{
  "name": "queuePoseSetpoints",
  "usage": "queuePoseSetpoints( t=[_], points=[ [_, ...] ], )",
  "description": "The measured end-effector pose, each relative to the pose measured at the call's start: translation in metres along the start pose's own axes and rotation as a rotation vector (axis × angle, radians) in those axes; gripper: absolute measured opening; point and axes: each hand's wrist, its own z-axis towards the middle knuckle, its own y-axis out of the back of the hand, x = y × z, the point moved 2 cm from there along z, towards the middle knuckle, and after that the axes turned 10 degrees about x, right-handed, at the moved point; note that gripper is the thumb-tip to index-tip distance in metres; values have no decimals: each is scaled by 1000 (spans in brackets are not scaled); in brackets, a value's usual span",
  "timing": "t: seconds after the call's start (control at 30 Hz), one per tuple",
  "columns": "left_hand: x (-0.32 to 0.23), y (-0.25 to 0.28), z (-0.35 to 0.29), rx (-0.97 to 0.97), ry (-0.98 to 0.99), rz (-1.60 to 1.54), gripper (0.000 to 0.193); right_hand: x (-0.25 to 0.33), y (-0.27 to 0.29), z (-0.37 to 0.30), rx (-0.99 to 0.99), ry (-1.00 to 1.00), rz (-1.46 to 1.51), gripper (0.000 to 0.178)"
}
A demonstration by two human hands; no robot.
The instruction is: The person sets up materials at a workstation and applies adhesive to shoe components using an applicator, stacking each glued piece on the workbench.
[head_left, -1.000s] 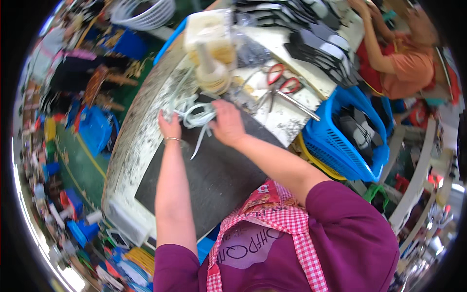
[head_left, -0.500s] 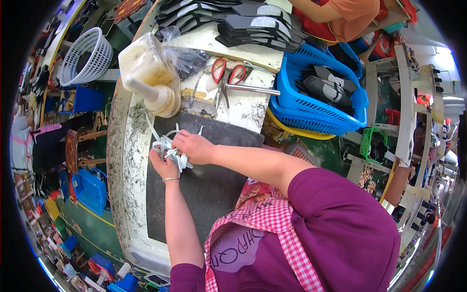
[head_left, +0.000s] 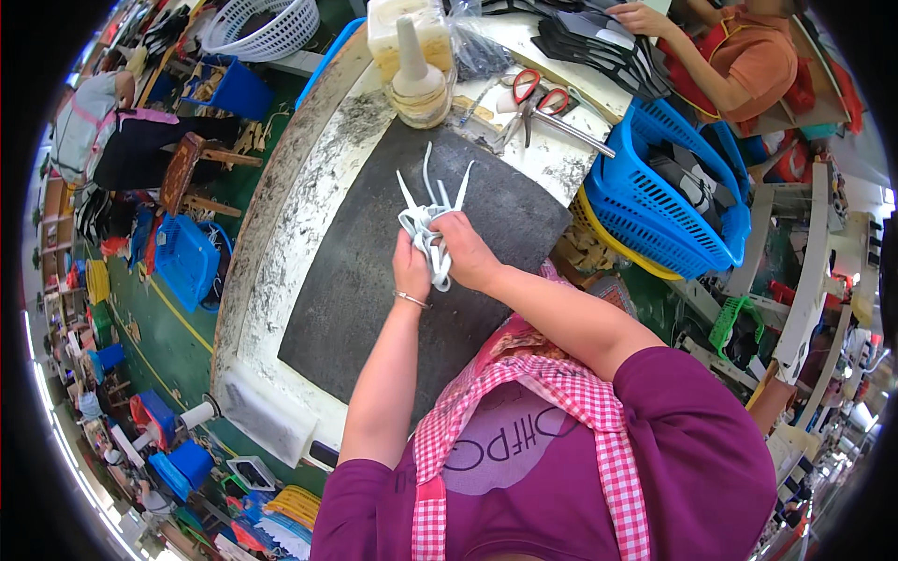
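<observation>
Over a dark rubber mat (head_left: pixel 374 309) my two hands meet at a tangled bunch of pale strips (head_left: pixel 426 229). My left hand (head_left: pixel 410 266) is closed around the left side of the bunch, a bracelet on its wrist. From the right, my right hand (head_left: pixel 463 248) grips the same strips with bent fingers. Several loose strip ends point away from me, and loops hang down between the hands. Beyond the mat stands a glue pot with a pale cone top (head_left: pixel 419 89). Red-handled scissors (head_left: pixel 533 98) lie beside it, near a metal rod (head_left: pixel 585 136). Some fingertips are hidden by the strips.
Blue plastic baskets (head_left: pixel 655 196) with dark cut pieces stand right of the table, over a yellow one (head_left: pixel 608 234). Stacked dark pieces (head_left: pixel 599 51) lie at the far end, where a co-worker's hand (head_left: pixel 641 17) reaches in. A stool (head_left: pixel 182 173) stands to the left.
The view has turned, so table and mat appear shifted. Both hands still hold the bunch; its strip ends now fan out away from me. The co-worker's hand has come into view over the stack.
</observation>
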Motion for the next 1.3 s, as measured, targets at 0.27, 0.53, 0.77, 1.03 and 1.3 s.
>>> queuePoseSetpoints(
  t=[0.27, 0.53, 0.77, 1.03, 1.3],
  points=[
    [0, -31, 23, -64, 68, -244, 31, 7, 77, 12, -44, 39, -152, 27],
    [-27, -54, 74, -298, 321, 1036, 59, -88, 103, 20, 244, -477, -142, 30],
    [-13, -82, 78, -141, 171, 778, 32, -111, 114, 39, 346, -462, 293, 31],
    [-114, -182, 145, -55, -204, 251, 37, -73, 272, 118, 302, -174, 181, 33],
    [-47, -168, 185, 6, 37, 355, 56, -148, 315, 153, 727, -259, -378, 68]
  ],
)
